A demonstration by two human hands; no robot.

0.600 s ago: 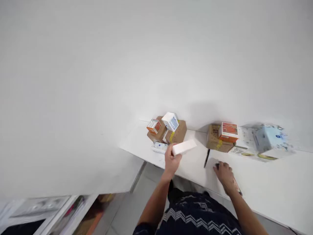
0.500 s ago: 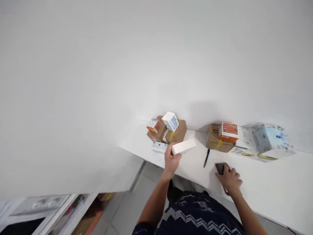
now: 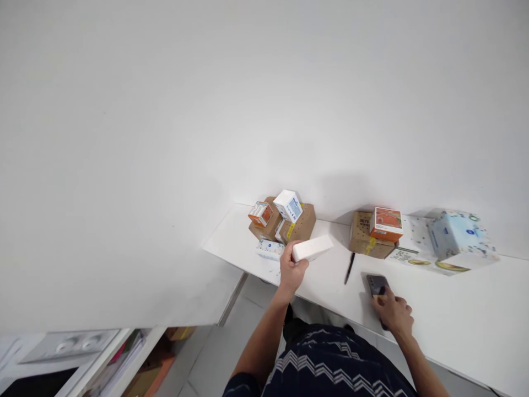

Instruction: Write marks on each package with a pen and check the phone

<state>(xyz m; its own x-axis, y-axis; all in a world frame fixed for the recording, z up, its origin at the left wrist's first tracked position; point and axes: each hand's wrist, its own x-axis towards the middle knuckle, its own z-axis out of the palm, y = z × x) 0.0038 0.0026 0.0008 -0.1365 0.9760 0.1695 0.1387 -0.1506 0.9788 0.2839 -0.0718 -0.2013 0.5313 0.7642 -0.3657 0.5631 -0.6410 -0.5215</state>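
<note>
The fingers of your left hand (image 3: 292, 270) are wrapped around one end of a white rectangular box (image 3: 313, 248); those of your right hand (image 3: 394, 313) touch a dark, flat phone (image 3: 377, 284) at the near side of the white counter (image 3: 463, 314), though whether they grip it I cannot tell. Left of the phone lies a slim black pen (image 3: 349, 268). Farther back, an orange-and-white carton (image 3: 387, 223) sits on a brown cardboard box (image 3: 361, 240).

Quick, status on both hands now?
Left hand: closed, holding the white box.
Right hand: touching the dark phone; whether it grips can't be told.
</note>
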